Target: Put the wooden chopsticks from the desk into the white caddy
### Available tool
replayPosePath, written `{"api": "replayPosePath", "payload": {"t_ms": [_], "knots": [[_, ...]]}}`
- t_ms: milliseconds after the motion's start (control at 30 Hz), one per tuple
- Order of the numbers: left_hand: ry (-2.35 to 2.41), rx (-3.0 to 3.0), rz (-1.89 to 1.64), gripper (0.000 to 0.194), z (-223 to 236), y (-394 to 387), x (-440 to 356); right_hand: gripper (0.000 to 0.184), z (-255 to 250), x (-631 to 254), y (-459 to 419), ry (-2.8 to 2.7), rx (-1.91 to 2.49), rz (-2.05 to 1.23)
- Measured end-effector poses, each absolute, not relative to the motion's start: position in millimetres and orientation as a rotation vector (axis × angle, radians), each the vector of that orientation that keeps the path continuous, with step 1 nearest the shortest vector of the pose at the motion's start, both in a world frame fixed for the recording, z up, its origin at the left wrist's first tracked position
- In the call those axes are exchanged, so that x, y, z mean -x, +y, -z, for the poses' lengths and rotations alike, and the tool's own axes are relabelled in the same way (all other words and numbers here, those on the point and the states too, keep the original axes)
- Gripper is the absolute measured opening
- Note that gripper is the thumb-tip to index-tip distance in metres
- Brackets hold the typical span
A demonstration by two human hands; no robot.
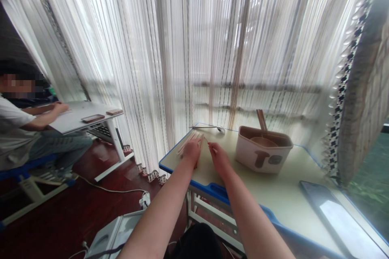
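Observation:
Both my hands rest on a pale desk with a blue rim (212,189). My left hand (192,150) lies over a loose bunch of wooden chopsticks (189,141) at the desk's far left corner, fingers curled on them. Close beside it, my right hand (217,156) pinches a single chopstick (210,145) between its fingertips. To the right stands a white container (263,153) with a wooden bowl and two chopsticks upright in it.
A metal spoon (209,128) lies at the desk's far edge by the sheer curtain. A phone (337,218) lies on the desk near right. At left another person sits at a white table (79,116) with two phones. A white appliance (113,235) stands on the floor.

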State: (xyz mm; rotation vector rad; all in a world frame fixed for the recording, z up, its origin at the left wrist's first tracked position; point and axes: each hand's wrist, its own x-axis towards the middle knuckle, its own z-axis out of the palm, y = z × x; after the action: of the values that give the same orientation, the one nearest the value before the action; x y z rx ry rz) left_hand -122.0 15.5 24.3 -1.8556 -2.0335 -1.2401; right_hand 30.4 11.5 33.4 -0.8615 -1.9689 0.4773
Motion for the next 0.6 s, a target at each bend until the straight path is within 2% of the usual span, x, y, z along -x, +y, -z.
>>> {"api": "replayPosePath", "payload": {"t_ms": [267, 500, 600], "knots": [[-1.892, 2.104, 1.177, 0.033, -27.4, 11.9, 116.8, 0.029, -57.4, -47.8, -4.3, -1.844, 0.818, -0.316], [-1.77, 2.175, 1.161, 0.021, -30.5, 8.2, 111.6, 0.019, -69.2, -56.7, -18.2, -1.657, 0.693, -0.261], [-1.691, 2.183, 1.157, 0.024, -32.0, 6.1, 108.9, 0.018, -71.6, -57.1, -21.6, -1.585, 0.693, -0.302]]}}
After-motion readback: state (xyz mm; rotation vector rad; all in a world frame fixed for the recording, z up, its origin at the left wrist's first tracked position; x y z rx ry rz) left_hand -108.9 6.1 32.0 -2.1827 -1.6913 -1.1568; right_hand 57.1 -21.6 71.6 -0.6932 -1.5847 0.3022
